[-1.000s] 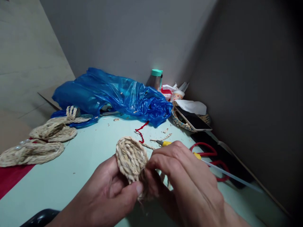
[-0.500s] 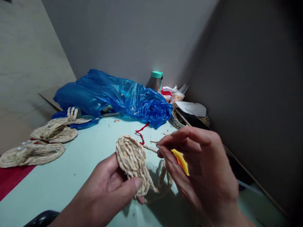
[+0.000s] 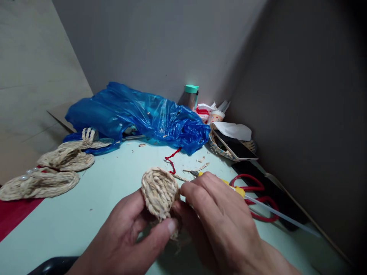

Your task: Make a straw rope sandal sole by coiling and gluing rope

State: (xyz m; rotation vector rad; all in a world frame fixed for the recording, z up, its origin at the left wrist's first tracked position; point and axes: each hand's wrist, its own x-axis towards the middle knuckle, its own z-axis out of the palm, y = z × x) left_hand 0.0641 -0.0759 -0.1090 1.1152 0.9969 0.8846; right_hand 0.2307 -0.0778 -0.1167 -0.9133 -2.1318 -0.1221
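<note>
A braided straw piece [image 3: 160, 191] is held above the pale table [image 3: 114, 183], on the near side of the blue plastic bag [image 3: 134, 110], with the left hand's [image 3: 130, 225] fingers curled behind it and the thumb pressed to its lower front. The right hand's [image 3: 223, 214] fingers bend in at its right edge, their tips too hidden to tell whether they pinch it. Straw slippers [image 3: 40, 185] lie at the bag's near left, red-handled scissors [image 3: 266, 214] and a yellow tool [image 3: 240, 191] at its near right.
</note>
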